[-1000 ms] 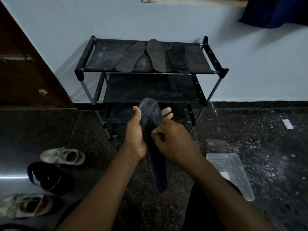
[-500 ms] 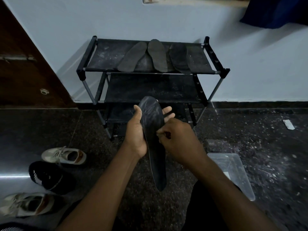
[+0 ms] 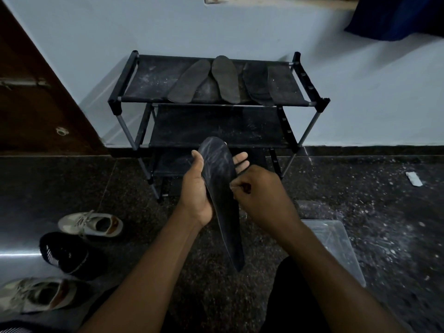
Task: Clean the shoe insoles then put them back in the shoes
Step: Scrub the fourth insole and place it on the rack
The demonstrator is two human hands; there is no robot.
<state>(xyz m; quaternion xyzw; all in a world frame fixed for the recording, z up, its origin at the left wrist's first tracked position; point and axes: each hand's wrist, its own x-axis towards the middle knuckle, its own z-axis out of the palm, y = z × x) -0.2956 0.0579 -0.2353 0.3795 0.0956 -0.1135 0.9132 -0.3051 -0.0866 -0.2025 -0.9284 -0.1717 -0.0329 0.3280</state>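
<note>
Right now, just in front of the shoe rack, the left hand cups the dusty insole upright and the right hand curls, seemingly pinching its edge, so I judge a hard rub could buckle its unsupported lower end or flick it loose.

Curled fingers of the right hand hide any contents; the nearest shoe is cropped left.
</note>
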